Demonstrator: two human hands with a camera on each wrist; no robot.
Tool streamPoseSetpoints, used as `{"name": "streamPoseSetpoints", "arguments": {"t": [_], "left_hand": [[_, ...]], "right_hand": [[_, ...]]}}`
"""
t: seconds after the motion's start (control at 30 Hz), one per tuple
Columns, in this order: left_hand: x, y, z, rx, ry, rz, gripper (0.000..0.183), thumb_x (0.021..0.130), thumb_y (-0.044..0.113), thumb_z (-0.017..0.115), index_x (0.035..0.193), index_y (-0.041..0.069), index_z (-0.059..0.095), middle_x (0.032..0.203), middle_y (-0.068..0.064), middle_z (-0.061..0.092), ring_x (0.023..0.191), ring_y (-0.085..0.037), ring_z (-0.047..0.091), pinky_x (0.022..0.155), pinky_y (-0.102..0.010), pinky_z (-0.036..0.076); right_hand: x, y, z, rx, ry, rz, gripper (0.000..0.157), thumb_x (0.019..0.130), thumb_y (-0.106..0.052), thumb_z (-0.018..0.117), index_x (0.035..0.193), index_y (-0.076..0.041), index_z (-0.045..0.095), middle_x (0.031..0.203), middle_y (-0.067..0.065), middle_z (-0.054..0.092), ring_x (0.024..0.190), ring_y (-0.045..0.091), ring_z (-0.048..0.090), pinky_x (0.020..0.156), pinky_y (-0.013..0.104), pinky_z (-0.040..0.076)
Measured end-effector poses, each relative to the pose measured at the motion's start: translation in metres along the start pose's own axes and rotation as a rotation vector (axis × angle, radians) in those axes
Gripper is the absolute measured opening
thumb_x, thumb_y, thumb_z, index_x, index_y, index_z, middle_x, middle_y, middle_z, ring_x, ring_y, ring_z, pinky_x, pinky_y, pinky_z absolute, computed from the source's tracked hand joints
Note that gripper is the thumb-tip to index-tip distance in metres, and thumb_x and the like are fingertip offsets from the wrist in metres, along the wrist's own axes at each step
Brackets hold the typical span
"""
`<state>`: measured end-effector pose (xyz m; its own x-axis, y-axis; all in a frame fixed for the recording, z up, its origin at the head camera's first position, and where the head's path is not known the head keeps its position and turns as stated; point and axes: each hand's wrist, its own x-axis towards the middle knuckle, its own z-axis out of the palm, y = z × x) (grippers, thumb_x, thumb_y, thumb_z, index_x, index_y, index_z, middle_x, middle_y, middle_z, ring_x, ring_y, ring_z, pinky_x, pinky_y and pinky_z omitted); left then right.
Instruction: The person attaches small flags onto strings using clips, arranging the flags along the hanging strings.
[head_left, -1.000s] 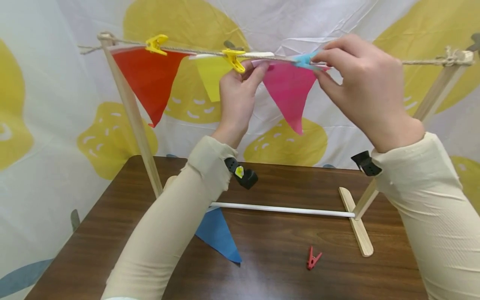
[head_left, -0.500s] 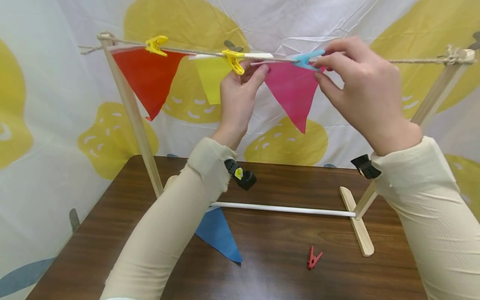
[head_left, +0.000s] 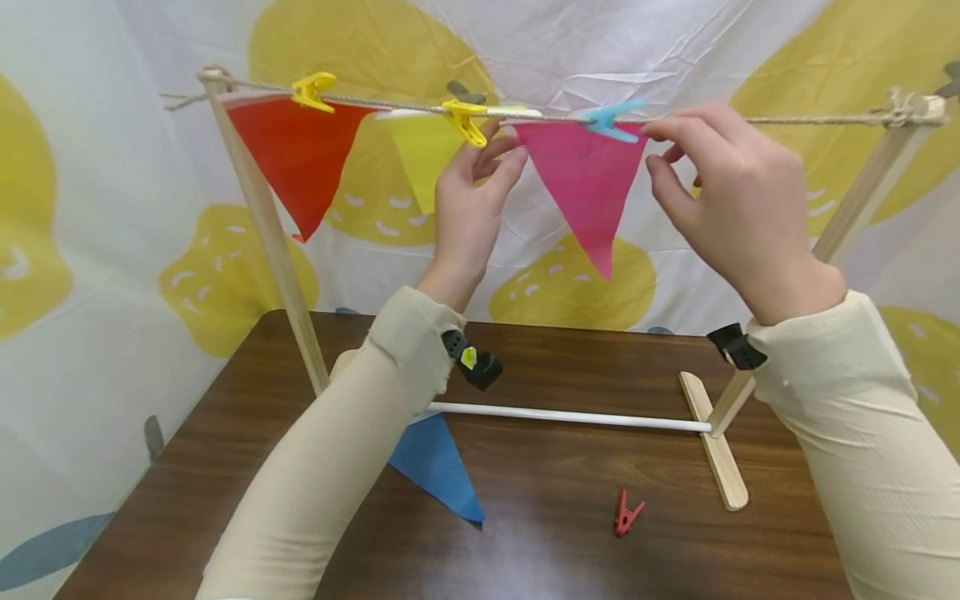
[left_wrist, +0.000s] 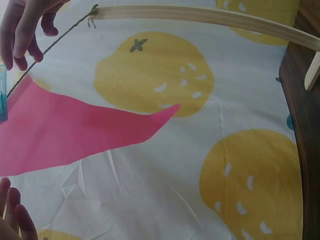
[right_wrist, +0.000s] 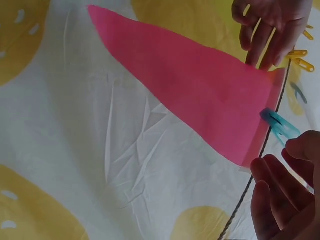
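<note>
A pink triangular pennant (head_left: 581, 179) hangs from a twine line (head_left: 817, 121), held at its top by a light blue clothespin (head_left: 613, 121). Just left of the pennant, my left hand (head_left: 472, 200) has loosely bent fingers with nothing pinched between them; whether a fingertip touches the flag's edge I cannot tell. Beside its upper right corner is my right hand (head_left: 738, 192), fingers apart and off the clothespin, as the right wrist view shows. Further left on the line hang a red pennant (head_left: 300, 150) and a yellow pennant (head_left: 420, 154), each under a yellow clothespin (head_left: 313, 90).
On the brown table (head_left: 562, 542) lie a blue pennant (head_left: 438, 467), partly behind the left sleeve, and a red clothespin (head_left: 627, 513). Wooden posts (head_left: 270, 225) carry the twine at both ends. A white rod (head_left: 570, 416) joins them low down. A patterned cloth hangs behind.
My right hand has let go of the blue clothespin and drawn slightly down and right. The left fingers have released the pink pennant's left corner. The pennant now hangs from the clothespin.
</note>
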<state>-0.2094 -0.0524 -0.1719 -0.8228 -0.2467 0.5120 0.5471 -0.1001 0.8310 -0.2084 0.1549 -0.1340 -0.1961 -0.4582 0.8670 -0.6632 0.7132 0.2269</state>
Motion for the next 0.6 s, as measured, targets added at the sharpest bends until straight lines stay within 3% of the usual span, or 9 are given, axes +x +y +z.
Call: {"name": "streamPoseSetpoints", "arguments": {"t": [0.37, 0.6], "left_hand": [[-0.013, -0.009, -0.012, 0.025, -0.052, -0.006, 0.033, 0.088, 0.015, 0.055, 0.121, 0.010, 0.053, 0.111, -0.004, 0.056, 0.098, -0.016, 0.052, 0.083, -0.022, 0.042], [-0.022, -0.016, -0.018, 0.087, -0.127, 0.093, 0.031, 0.089, 0.008, 0.052, 0.120, 0.003, 0.055, 0.109, -0.010, 0.059, 0.091, -0.016, 0.056, 0.083, -0.023, 0.043]], "right_hand": [[-0.021, 0.004, 0.006, 0.039, -0.012, 0.049, 0.024, 0.086, -0.014, 0.048, 0.103, -0.006, 0.062, 0.091, 0.006, 0.063, 0.078, 0.020, 0.059, 0.052, 0.031, 0.034], [-0.034, 0.007, 0.009, 0.068, -0.026, 0.052, 0.024, 0.085, -0.011, 0.048, 0.104, -0.006, 0.062, 0.091, 0.006, 0.064, 0.078, 0.020, 0.059, 0.060, 0.034, 0.040]]}}
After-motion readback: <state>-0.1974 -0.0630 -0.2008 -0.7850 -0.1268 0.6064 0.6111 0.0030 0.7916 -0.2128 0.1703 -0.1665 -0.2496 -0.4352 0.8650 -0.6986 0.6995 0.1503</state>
